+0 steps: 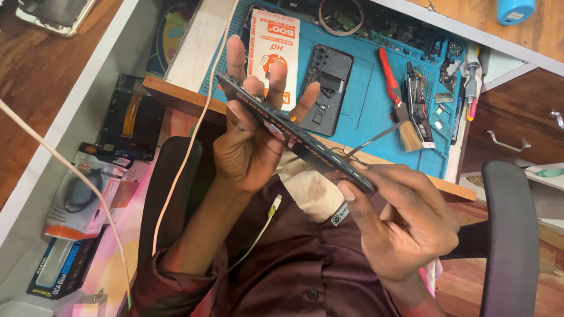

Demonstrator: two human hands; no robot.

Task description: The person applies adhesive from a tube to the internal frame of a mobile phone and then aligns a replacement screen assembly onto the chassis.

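We hold a dark phone edge-on between both hands. Our left hand grips it from below, palm turned up, the fingers spread and standing behind the upper end, the thumb pressed along the near edge. Our right hand closes on the lower end, thumb on the near face and index finger curled over the top edge; it also pinches a thin metal tool whose blade rises away from the fingertips toward the bench. Both forearms come up from our lap, in dark maroon sleeves.

The phone's long axis runs slantwise, its high end by the left fingertips, its low end in the right hand's grip, with the narrow edge facing us.

Beyond the fingers lies a blue work mat on a wooden bench. On it, just past the left fingertips, lie a white and orange packet and an opened phone back. Farther right rest a red-handled brush and small tools. A pale cable hangs left of our left wrist. A black chair arm stands right of the right hand.
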